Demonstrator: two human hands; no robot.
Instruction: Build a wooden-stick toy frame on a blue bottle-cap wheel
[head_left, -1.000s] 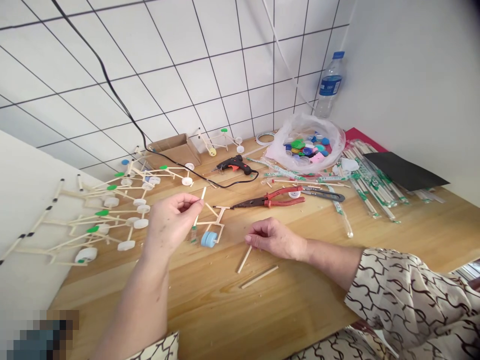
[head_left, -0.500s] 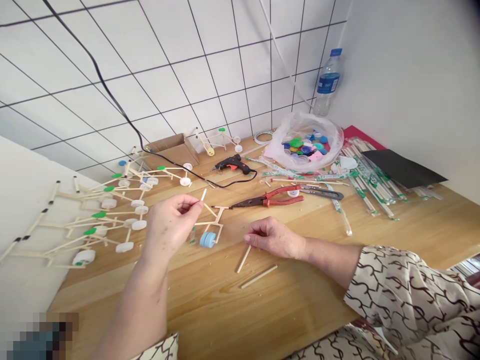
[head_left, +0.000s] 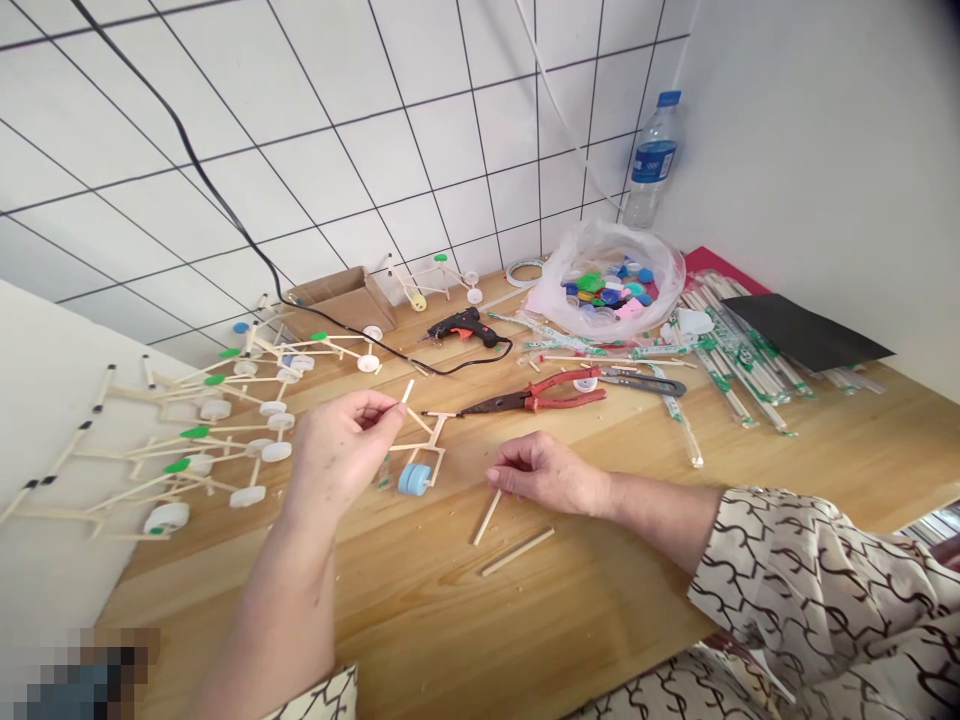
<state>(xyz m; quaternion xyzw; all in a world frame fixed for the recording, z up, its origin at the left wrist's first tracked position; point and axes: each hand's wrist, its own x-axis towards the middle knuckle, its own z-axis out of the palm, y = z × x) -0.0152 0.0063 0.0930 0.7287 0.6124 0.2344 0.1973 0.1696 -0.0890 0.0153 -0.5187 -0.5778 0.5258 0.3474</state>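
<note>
My left hand (head_left: 346, 440) is closed, pinching a short white stick (head_left: 408, 391) between thumb and fingertips. It may be a glue stick or a cut piece of wood; I cannot tell. Behind its fingertips lies a small stick frame (head_left: 433, 432) with a pair of light blue bottle caps (head_left: 414, 479) as wheels, partly hidden by the hand. My right hand (head_left: 551, 474) pinches the upper end of a wooden stick (head_left: 487, 518) slanting down to the table. Just below lies another wooden stick (head_left: 517, 552), untouched.
Long-nose pliers (head_left: 532, 392), a utility knife (head_left: 641, 381) and a glue gun (head_left: 466, 326) lie beyond my hands. Several stick tricycles (head_left: 225, 440) stand left. A bag of bottle caps (head_left: 555, 290), wrapped chopsticks (head_left: 750, 350), a cardboard box (head_left: 341, 300) and a water bottle (head_left: 654, 160) are further back.
The view has shifted very slightly. Both hands keep their grips and places, and nothing on the table has visibly moved.
</note>
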